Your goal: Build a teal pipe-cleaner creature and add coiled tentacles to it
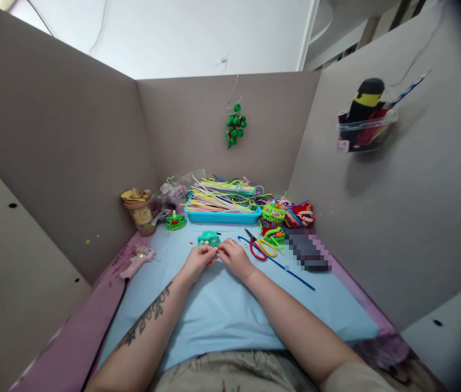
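Observation:
My left hand [201, 260] and my right hand [234, 257] meet over the middle of the table, fingertips pinched close together. Between them is something small and pale that I cannot make out. Just beyond the fingers lies a fuzzy turquoise pipe-cleaner figure [208, 238]; whether the hands touch it is unclear. To the right of my right hand are scissors with red and yellow handles [263, 249], their blades pointing away. A dark blue pipe cleaner [299, 279] lies slantwise beneath them.
Pipe cleaners fill a blue tray [224, 218] at the back. A pink glue gun [137, 262] lies left, near a cup [142, 213] and a green figure [176, 221]. Colourful figures [273, 213] and a pixelated dark object [307, 251] are right. Grey panels [214, 130] enclose the table.

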`<state>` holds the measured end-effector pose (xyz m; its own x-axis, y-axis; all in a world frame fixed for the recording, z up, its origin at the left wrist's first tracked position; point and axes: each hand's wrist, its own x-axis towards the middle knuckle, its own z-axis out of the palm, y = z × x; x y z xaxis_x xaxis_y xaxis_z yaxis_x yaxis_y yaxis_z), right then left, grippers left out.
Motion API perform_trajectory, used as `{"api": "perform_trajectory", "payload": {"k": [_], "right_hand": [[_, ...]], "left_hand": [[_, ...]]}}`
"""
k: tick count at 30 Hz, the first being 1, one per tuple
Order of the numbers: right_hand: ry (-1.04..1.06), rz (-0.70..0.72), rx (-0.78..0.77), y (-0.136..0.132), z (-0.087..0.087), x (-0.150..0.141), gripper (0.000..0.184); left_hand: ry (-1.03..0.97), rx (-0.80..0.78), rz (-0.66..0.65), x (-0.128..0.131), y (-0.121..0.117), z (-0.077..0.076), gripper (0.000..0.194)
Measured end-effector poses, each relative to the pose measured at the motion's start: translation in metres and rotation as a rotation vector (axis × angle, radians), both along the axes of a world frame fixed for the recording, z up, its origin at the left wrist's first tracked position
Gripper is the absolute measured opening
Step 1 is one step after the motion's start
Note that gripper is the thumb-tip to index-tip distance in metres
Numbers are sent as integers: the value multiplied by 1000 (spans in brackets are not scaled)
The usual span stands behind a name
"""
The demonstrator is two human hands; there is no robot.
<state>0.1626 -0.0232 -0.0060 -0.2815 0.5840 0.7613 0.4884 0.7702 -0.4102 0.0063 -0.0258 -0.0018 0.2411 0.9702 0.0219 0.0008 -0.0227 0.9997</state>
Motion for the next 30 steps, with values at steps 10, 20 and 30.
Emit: {"api": "perform_trajectory", "payload": {"k": [10, 20, 30], "right_hand": [[-68, 29, 71, -6, 3, -1, 19], [168, -4, -126, -5, 2, -3, 14], [256, -36, -162, -6, 2, -7, 12]], "left_hand": [[-65, -89, 19, 1, 1, 0, 38], [148, 229, 61, 2, 1, 2, 30], [227, 267, 158, 5, -3, 9, 24]]}}
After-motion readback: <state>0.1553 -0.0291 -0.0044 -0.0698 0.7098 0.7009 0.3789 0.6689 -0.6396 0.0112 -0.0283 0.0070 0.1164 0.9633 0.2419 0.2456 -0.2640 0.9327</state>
